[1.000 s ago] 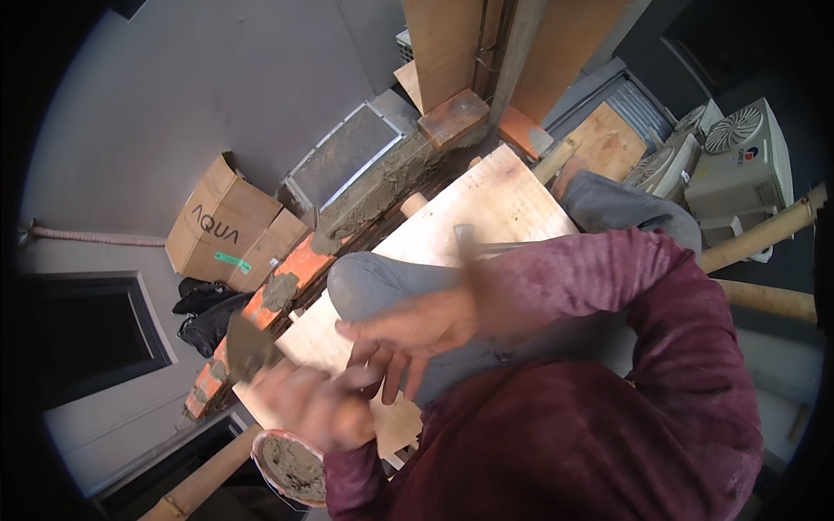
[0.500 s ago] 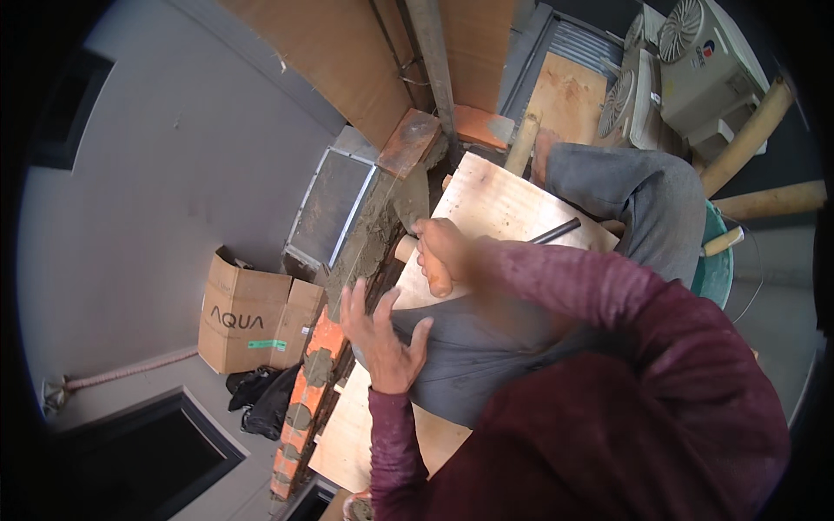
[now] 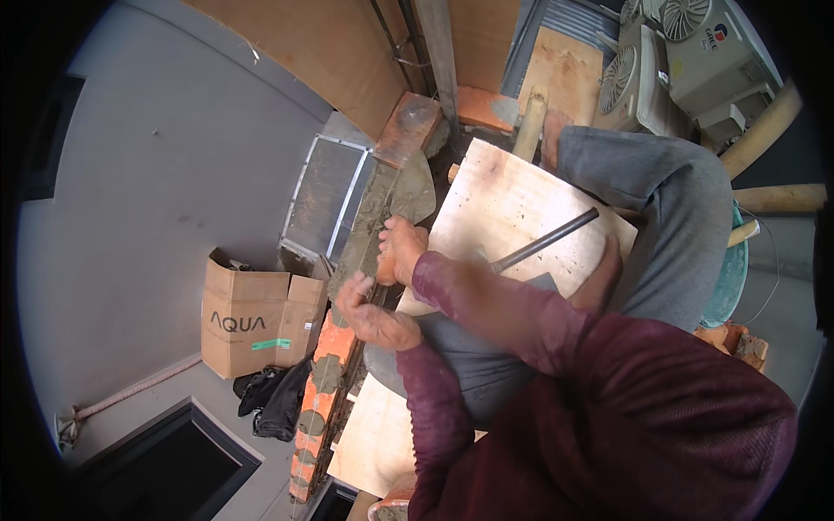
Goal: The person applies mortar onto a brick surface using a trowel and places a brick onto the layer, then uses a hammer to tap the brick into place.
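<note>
My right hand (image 3: pixel 403 247) is closed round the orange-brown handle of a trowel (image 3: pixel 413 189). The trowel's grey, mortar-smeared blade lies over the wet mortar (image 3: pixel 369 208) on top of a low brick wall. Close beside the handle's end is my left hand (image 3: pixel 375 319), its fingers loosely bent above the wall's edge, with nothing visible in them. Below it the orange bricks (image 3: pixel 330 347) carry patches of mortar, and a thin string runs along the wall. A hammer (image 3: pixel 547 240) with a dark handle lies on the wooden board by my legs; its head end is partly hidden.
Pale boards (image 3: pixel 521 187) form the platform under me. A loose brick (image 3: pixel 407 126) sits at the wall's far end beside an upright post (image 3: pixel 437 61). Left stands an open cardboard box (image 3: pixel 248 317); right are a green bucket (image 3: pixel 728 278), bamboo poles (image 3: pixel 764 130) and air-conditioner units (image 3: pixel 638 78).
My right hand has moved left with the trowel, bringing its blade over the mortar. My left hand has come closer to the handle, its spread fingers now bent. More of the hammer shows.
</note>
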Action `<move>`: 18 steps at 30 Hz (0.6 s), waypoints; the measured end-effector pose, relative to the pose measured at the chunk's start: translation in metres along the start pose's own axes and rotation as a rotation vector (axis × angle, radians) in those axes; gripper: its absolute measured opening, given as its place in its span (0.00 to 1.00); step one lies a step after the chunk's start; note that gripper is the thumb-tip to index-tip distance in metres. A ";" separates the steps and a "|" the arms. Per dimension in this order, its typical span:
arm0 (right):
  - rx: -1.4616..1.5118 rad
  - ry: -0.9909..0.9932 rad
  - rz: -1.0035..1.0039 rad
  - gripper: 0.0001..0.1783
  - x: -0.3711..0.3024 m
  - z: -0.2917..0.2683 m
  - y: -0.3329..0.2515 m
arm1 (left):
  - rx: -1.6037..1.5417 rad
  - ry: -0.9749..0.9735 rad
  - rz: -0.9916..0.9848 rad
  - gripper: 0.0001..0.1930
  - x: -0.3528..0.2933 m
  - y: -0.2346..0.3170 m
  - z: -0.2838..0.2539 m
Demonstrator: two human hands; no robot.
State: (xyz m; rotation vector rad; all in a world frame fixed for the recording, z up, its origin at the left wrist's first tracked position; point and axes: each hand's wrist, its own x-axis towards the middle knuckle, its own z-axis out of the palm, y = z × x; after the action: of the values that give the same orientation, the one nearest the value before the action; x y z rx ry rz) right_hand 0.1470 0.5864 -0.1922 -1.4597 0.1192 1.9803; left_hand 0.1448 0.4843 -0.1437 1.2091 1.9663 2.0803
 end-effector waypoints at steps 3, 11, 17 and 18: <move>0.080 0.012 -0.011 0.09 -0.014 0.011 0.011 | -0.055 0.178 -0.029 0.34 0.004 -0.032 0.010; 0.178 0.055 -0.108 0.14 0.033 0.032 -0.005 | 0.002 0.308 -0.242 0.41 0.007 -0.045 0.006; -0.493 0.199 -0.384 0.28 0.145 0.025 -0.006 | -0.139 0.215 -0.309 0.42 0.009 -0.047 0.027; -0.724 0.235 -0.441 0.32 0.160 0.022 -0.012 | -0.171 0.211 -0.334 0.42 0.009 -0.045 0.031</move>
State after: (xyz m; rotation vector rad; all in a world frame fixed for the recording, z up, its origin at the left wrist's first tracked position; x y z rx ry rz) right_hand 0.1111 0.6781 -0.3202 -1.9438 -0.8271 1.5349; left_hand 0.1343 0.5234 -0.1818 0.6042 1.8605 2.2109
